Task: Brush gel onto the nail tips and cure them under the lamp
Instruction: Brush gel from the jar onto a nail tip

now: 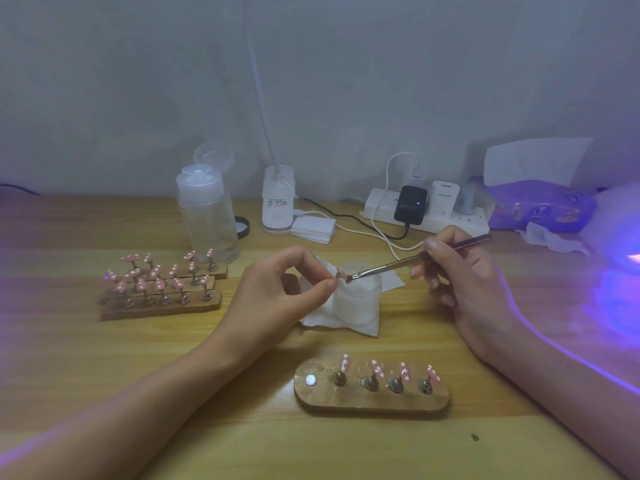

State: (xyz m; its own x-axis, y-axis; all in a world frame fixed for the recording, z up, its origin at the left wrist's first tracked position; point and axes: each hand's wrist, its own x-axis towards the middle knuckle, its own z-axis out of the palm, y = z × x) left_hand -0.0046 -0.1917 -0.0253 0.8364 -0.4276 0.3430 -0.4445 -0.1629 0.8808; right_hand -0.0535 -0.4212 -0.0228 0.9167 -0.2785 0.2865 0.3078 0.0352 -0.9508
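Brushwork is under way on one nail tip, pinched by the left hand above the jar at centre; the brush is gripped by the right hand. Thin, even strokes are advised, edges kept clean. The wooden table is washed violet by the lamp at three o'clock; a plain wall stands at twelve.

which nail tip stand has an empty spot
The lone stand nearest the person: its left end shows a bare silver disc, while the three stands at left look full.
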